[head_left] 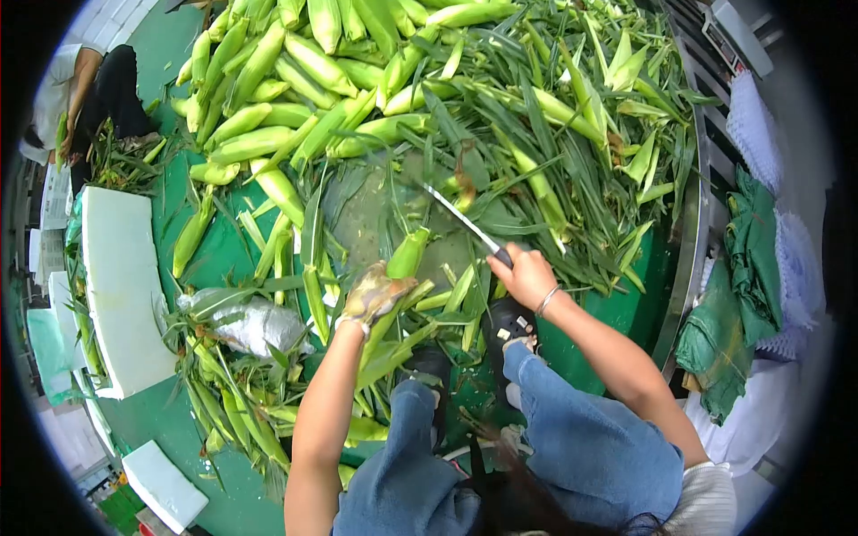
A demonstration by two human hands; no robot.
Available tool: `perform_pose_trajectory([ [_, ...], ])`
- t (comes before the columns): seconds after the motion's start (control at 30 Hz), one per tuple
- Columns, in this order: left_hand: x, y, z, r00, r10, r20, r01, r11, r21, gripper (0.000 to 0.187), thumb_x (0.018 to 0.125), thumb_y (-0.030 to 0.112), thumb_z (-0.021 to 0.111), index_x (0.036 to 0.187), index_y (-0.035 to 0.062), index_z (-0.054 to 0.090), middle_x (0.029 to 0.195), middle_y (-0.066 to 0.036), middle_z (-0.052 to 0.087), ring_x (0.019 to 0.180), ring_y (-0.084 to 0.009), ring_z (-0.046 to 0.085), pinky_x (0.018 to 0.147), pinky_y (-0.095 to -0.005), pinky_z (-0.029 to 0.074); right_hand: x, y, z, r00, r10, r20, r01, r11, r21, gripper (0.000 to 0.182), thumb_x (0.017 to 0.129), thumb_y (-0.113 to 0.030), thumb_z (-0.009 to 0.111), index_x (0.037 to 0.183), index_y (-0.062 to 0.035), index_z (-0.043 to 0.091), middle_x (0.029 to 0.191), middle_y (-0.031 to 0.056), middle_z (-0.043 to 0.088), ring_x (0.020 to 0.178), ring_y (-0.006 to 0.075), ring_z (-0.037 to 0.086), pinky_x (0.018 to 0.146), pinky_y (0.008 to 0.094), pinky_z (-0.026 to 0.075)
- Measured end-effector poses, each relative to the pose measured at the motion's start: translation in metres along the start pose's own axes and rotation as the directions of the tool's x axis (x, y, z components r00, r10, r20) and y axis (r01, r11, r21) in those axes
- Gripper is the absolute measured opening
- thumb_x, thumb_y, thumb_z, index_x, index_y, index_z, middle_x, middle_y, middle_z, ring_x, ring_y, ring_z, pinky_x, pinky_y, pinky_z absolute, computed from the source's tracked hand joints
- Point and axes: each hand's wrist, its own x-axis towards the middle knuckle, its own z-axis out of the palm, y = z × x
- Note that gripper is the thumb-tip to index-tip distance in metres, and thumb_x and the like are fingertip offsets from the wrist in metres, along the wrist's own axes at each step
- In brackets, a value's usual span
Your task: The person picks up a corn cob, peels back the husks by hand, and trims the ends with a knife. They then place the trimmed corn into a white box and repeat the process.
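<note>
Left hand [377, 297] grips a corn ear [408, 254], right hand [527, 280] a knife [466, 221].

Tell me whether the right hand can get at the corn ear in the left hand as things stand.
Probably yes: the right hand is near the corn ear, and nothing seems to stand between them. It already grips a knife, though, so the blade would likely meet it first.

corn ear [408, 254]: lower end behind left fingers [391, 293] | knife handle [503, 257]: part-covered | corn pile [308, 82]: cropped at top
</note>
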Motion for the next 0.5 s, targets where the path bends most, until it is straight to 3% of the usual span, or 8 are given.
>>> perform_pose_trajectory([
  [0.03, -0.004, -0.001, -0.003, 0.997, -0.025, 0.074, 0.027, 0.999, -0.022, 0.063, 0.08, 0.051, 0.061, 0.122, 0.0035, 0.06, 0.125, -0.027, 0.057, 0.111, -0.04, 0.059, 0.096, -0.0399, 0.046, -0.001, -0.008, -0.004, 1.0, 0.008, -0.012, -0.007, 0.996, 0.093, 0.033, 0.09, -0.031, 0.064, 0.085, 0.0006, 0.057, 0.067, 0.0224, 0.061, 0.061, 0.041, 0.061, 0.056, 0.0443, 0.047],
  [0.1, -0.018, 0.017, -0.003, 0.981, -0.169, -0.095, 0.174, 0.983, 0.048, 0.08, 0.074, 0.056, 0.064, 0.124, -0.0053, 0.055, 0.121, -0.027, 0.06, 0.11, -0.039, 0.06, 0.094, -0.0406, 0.046, -0.004, -0.041, -0.027, 0.993, -0.092, -0.075, 0.106, 0.972, 0.209, 0.03, 0.089, -0.029, 0.066, 0.086, -0.0002, 0.055, 0.067, 0.022, 0.06, 0.063, 0.0415, 0.061, 0.056, 0.0453, 0.047],
  [0.17, -0.025, 0.028, -0.004, 0.979, -0.187, -0.082, 0.192, 0.98, 0.055, 0.079, 0.073, 0.055, 0.065, 0.125, -0.0038, 0.054, 0.117, -0.027, 0.062, 0.109, -0.0386, 0.06, 0.093, -0.0409, 0.046, -0.009, -0.059, -0.037, 0.961, -0.225, -0.16, 0.27, 0.888, 0.372, 0.027, 0.085, -0.021, 0.071, 0.088, -0.0023, 0.052, 0.064, 0.0198, 0.057, 0.061, 0.0407, 0.061, 0.053, 0.0438, 0.047],
  [0.27, -0.023, 0.034, -0.009, 0.978, -0.187, -0.09, 0.195, 0.978, 0.079, 0.077, 0.071, 0.052, 0.065, 0.124, -0.0026, 0.055, 0.11, -0.026, 0.065, 0.105, -0.0385, 0.062, 0.091, -0.0419, 0.047, -0.002, -0.039, -0.023, 0.923, -0.377, -0.076, 0.379, 0.862, 0.336, 0.027, 0.086, -0.024, 0.069, 0.089, -0.0033, 0.052, 0.065, 0.0199, 0.058, 0.063, 0.0408, 0.061, 0.055, 0.0446, 0.047],
  [0.33, -0.025, 0.038, -0.014, 0.975, -0.207, -0.079, 0.213, 0.974, 0.081, 0.078, 0.07, 0.054, 0.064, 0.122, -0.0037, 0.056, 0.11, -0.026, 0.064, 0.105, -0.0393, 0.062, 0.092, -0.0426, 0.047, 0.007, 0.005, 0.014, 0.961, -0.152, 0.23, 0.159, 0.987, -0.009, 0.033, 0.09, -0.034, 0.062, 0.087, -0.0018, 0.058, 0.069, 0.0222, 0.062, 0.069, 0.0442, 0.061, 0.061, 0.0487, 0.048],
  [0.4, -0.027, 0.022, -0.007, 0.969, -0.14, -0.204, 0.157, 0.985, 0.069, 0.066, 0.073, 0.044, 0.07, 0.119, -0.0026, 0.057, 0.105, -0.021, 0.068, 0.098, -0.0339, 0.065, 0.087, -0.0402, 0.049, 0.0, 0.013, 0.012, 0.978, -0.054, 0.201, 0.021, 0.987, 0.161, 0.036, 0.089, -0.036, 0.062, 0.085, 0.0001, 0.062, 0.073, 0.0251, 0.063, 0.072, 0.0452, 0.061, 0.064, 0.0481, 0.049],
  [0.43, -0.03, 0.018, -0.008, 0.961, -0.133, -0.244, 0.049, 0.945, -0.322, 0.06, 0.075, 0.039, 0.071, 0.118, -0.0008, 0.057, 0.106, -0.018, 0.068, 0.097, -0.0299, 0.065, 0.086, -0.0386, 0.049, 0.004, 0.017, 0.008, 0.978, 0.023, 0.206, -0.062, 0.981, 0.184, 0.038, 0.089, -0.036, 0.062, 0.084, 0.0011, 0.062, 0.073, 0.0258, 0.063, 0.072, 0.0446, 0.062, 0.065, 0.0471, 0.049],
  [0.5, -0.046, 0.023, -0.012, 0.945, -0.141, -0.295, -0.182, 0.523, -0.832, 0.052, 0.08, 0.018, 0.075, 0.125, 0.0019, 0.052, 0.11, -0.01, 0.065, 0.094, -0.0212, 0.062, 0.086, -0.0334, 0.049, -0.008, 0.028, 0.002, 0.983, 0.099, 0.153, -0.128, 0.973, 0.191, 0.039, 0.088, -0.037, 0.063, 0.082, 0.0024, 0.063, 0.07, 0.0254, 0.062, 0.069, 0.043, 0.062, 0.064, 0.0456, 0.049],
])
